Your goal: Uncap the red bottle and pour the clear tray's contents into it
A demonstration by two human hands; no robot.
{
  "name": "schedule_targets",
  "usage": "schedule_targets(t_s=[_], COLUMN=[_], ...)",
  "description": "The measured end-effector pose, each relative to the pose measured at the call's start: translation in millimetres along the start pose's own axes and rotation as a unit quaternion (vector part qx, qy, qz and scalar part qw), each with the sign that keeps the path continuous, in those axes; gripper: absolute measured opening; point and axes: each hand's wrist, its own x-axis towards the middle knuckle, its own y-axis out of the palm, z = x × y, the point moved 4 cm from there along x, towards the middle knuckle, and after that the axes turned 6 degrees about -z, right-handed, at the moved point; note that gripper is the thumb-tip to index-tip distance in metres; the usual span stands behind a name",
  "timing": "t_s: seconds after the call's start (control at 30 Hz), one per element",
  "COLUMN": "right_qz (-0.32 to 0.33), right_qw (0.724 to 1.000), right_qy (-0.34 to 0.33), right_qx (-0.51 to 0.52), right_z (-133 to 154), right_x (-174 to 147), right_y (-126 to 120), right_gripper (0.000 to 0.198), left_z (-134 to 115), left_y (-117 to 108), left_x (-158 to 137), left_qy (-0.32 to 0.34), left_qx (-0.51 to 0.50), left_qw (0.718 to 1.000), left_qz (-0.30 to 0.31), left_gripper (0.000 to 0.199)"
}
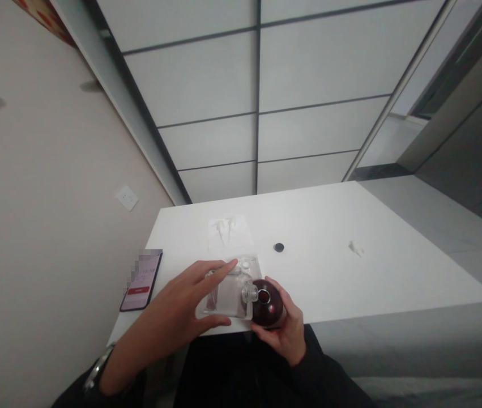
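"Where's the clear bottle point(229, 298) pointing?"
"Its neck is facing three o'clock, its mouth coming right beside the dark bottle's point(272, 313) open top!"
"And the left grip point(190, 297)?"
"Reaching in from nine, fingers spreading wide across the clear bottle; I can't tell if they're pinching."
"The right?"
"Nearer the dark bottle, wrapping it from three o'clock, by the bench's point(329, 283) six-o'clock edge."
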Motion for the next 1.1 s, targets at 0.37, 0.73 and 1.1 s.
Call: schedule_targets(t_s=[0.37, 0.73, 1.1], right_qz=[0.011, 0.009, 0.027], right_qw=[1.000, 1.000, 0.997], right_qy=[0.025, 0.015, 0.067], right_qx=[-0.011, -0.014, -0.021], right_z=[0.6, -4.1, 1.0], right_x=[0.4, -4.3, 4.5], right_y=[-0.3, 1.5, -1.5], right_gripper=[0.096, 0.102, 0.087], left_z=[-8.9, -12.7, -17.5], left_y=[-9.0, -14.5, -16.8], left_x=[8.3, 14.9, 17.4], left_qy=[0.014, 0.037, 0.043], left_qx=[0.033, 0.068, 0.077], left_qw=[0.999, 0.996, 0.995], left_qz=[0.013, 0.034, 0.037], left_gripper=[0.106, 0.088, 0.089])
